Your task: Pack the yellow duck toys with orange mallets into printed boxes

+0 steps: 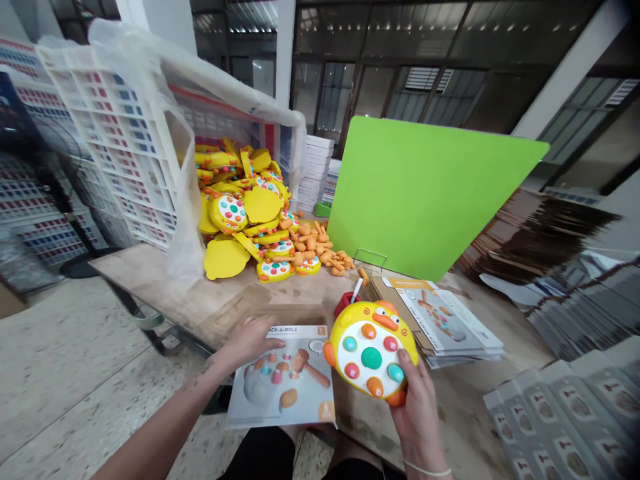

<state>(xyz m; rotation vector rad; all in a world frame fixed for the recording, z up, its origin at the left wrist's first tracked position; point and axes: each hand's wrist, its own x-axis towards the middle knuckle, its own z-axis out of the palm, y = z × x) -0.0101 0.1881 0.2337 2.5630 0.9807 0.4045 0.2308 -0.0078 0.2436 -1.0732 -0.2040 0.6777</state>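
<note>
Now right hand point(418, 399) clasping duck toy point(371, 358) overlapping red cup point(343, 305); hammers point(311, 245) beyond; left hand point(249, 341) at box point(280, 403), grip unclear.

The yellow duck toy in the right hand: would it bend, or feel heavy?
The yellow duck toy is probably stiff, as it looks like glossy moulded plastic. It seems fairly light, since the right hand alone holds it by one edge.

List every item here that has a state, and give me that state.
Duck toy: held in the right hand, buttons facing the camera.
Box: tilted, left hand at its top edge; open or closed, can't tell.
Crate: on its side.
Other ducks: heaped, facing various ways.
Toy hammers: loose, piled.
Green board: upright.
Red cup: white stick standing inside.
</note>
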